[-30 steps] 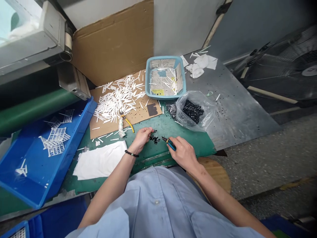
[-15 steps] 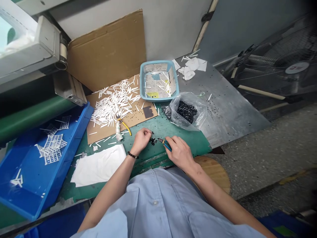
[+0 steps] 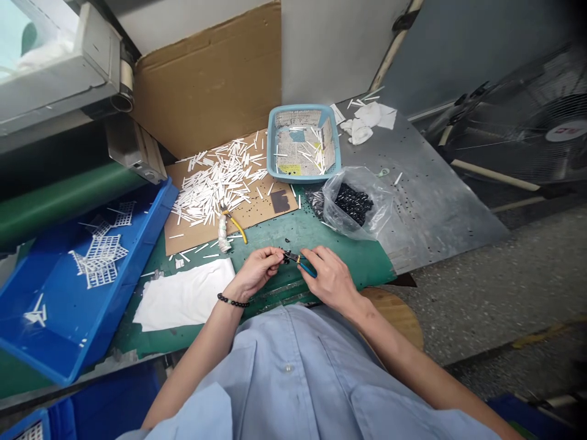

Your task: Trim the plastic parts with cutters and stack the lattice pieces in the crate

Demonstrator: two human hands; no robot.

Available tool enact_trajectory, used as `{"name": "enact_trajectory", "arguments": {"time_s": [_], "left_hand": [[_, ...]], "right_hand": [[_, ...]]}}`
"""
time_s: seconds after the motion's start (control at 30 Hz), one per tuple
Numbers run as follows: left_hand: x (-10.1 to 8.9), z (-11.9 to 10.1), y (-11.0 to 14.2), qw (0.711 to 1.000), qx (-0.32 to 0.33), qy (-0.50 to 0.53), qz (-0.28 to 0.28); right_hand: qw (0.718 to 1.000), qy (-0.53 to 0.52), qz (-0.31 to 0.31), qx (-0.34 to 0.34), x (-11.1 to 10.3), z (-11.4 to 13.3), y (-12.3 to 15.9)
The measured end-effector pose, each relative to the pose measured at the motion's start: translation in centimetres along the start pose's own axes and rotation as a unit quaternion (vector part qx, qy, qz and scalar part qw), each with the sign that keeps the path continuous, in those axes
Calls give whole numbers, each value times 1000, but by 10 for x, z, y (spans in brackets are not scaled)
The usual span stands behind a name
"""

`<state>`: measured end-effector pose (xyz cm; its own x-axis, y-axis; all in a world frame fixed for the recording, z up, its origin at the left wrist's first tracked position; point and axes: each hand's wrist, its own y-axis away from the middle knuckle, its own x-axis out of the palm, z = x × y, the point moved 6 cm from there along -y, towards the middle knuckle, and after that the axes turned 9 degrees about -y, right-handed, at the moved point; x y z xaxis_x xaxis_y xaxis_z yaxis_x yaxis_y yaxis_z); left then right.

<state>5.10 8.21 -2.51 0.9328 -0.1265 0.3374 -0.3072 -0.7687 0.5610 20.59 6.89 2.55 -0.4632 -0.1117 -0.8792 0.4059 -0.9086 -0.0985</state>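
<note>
My right hand [image 3: 334, 278] is closed around blue-handled cutting pliers [image 3: 306, 266], whose jaws point left. At the jaw tips my left hand [image 3: 262, 269] pinches a small black plastic piece [image 3: 287, 256]; its exact form is too small to make out. Both hands are close together over the green mat [image 3: 257, 293]. One loose black bit [image 3: 287, 240] lies just beyond them. Behind the hands sits a clear plastic bag [image 3: 383, 211] full of small black parts. A second pair of pliers with yellow handles [image 3: 239, 231] lies to the left of the bag.
White sticks [image 3: 215, 183] are heaped on a cardboard sheet [image 3: 197, 241]. A light-blue basket [image 3: 305, 179] with a few sticks stands behind. On the left are a blue bin [image 3: 55, 360] with white lattice pieces and a folded white cloth [image 3: 183, 296]. A fan [image 3: 541, 131] stands at right.
My left hand has turned and brought a black piece up to the plier jaws. The pliers have moved slightly left, toward my left fingertips. The whole view has shifted a little.
</note>
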Motion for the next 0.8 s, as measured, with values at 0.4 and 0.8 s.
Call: {"name": "enact_trajectory", "arguments": {"time_s": [0.4, 0.8], "left_hand": [[-1, 7, 3, 1000, -12, 12, 5], [-3, 7, 4, 1000, -21, 2, -6]], "right_hand": [[999, 28, 14, -11, 0, 4, 4], [998, 47, 44, -4, -2, 8, 2]]}}
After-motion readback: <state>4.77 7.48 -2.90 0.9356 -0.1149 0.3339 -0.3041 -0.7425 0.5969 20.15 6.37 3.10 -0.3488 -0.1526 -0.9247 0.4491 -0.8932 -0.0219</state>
